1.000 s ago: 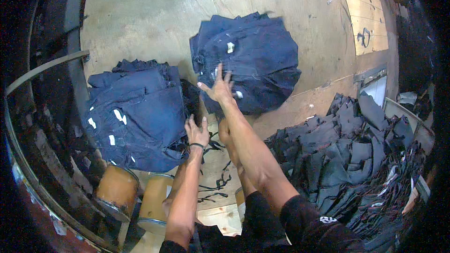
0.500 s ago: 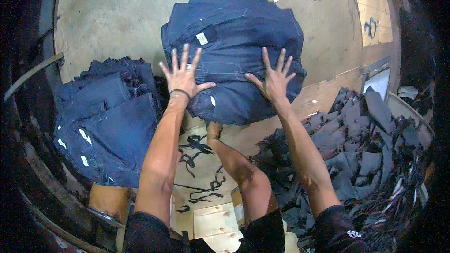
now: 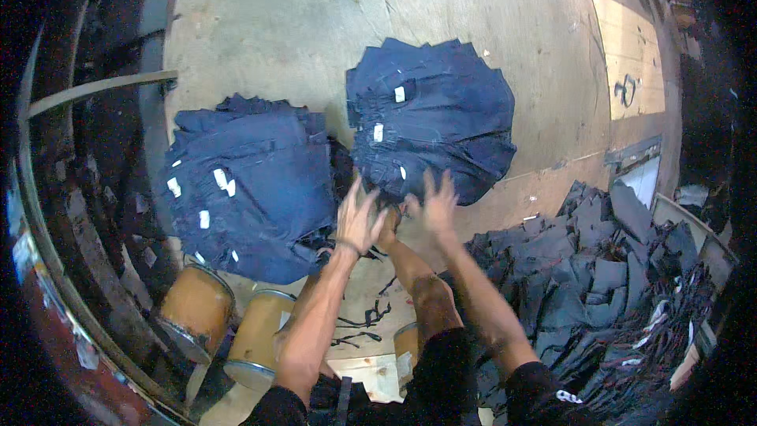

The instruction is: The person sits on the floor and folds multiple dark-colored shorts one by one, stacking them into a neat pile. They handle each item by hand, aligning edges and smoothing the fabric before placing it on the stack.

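"Where are your hands at this moment?"

"Both are at the near edge of a fanned pile of dark blue garments (image 3: pixel 449 110); my left hand (image 3: pixel 359 221), a dark band (image 3: pixel 348 248) at its wrist, is spread by the pile's lower left corner; my right hand (image 3: pixel 438 211), blurred, is just beside it, its fingertips overlapping the cloth in view."

"Are they gripping anything?"

"Neither grasps a thing; both are released, fingers apart; whether the fingertips touch the fabric, I cannot tell."

"And the pile itself?"

"It lies on the wooden surface (image 3: pixel 276 16) ahead of me, its far edge jagged, white tags (image 3: pixel 399 94) along its left side; a second pile of dark blue garments (image 3: pixel 276 173) lies near it on the left, tags showing there too."

"What surrounds you?"

"To my right spreads a heap of dark grey fabric pieces (image 3: pixel 583 268); to my left, two brown drums (image 3: pixel 197 308) sit below the second pile; my bare leg (image 3: pixel 432 292) bends between my forearms; black strips (image 3: pixel 367 318) lie near it; farther right, a dark loop (image 3: pixel 625 91) rests on a paler board (image 3: pixel 631 39)."
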`<state>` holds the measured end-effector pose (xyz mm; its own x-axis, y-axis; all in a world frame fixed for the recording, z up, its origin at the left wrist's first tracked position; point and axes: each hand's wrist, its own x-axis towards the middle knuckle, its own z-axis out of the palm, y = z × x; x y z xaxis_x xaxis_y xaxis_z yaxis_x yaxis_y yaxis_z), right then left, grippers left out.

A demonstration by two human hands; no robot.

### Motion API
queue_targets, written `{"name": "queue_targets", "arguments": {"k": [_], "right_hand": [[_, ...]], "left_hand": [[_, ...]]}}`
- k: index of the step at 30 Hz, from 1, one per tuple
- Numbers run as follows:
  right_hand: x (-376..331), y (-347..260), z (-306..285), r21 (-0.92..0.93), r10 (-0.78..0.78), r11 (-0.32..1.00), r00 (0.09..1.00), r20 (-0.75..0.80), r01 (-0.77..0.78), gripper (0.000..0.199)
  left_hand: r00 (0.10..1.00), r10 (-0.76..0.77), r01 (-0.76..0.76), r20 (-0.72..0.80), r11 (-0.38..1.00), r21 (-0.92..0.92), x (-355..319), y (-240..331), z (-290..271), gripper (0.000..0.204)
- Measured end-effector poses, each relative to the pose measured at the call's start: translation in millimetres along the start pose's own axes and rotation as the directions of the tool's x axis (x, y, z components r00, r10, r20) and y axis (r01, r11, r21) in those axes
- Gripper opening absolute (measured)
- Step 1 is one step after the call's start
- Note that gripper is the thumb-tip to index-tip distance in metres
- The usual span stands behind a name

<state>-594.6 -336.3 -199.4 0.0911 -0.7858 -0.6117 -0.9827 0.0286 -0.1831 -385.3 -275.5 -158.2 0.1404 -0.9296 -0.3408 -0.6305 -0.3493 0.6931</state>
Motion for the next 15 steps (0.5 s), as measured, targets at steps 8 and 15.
{"name": "queue_targets", "arguments": {"k": [8, 15], "right_hand": [[-181, -223, 40, 0.147, -0.498, 0.865, 0.79, 0.358, 0.48, 0.075], [-165, -346, 52, -0.285, -0.221, 0.87, 0.836, 0.502, 0.401, 0.088]], "left_hand": [[0.496, -0.537, 0.497, -0.683, 0.82, -0.284, -212, -175, -179, 0.045], [0.51, -0.768, 0.664, -0.387, 0.638, -0.39, -217, -321, -234, 0.094]]}}
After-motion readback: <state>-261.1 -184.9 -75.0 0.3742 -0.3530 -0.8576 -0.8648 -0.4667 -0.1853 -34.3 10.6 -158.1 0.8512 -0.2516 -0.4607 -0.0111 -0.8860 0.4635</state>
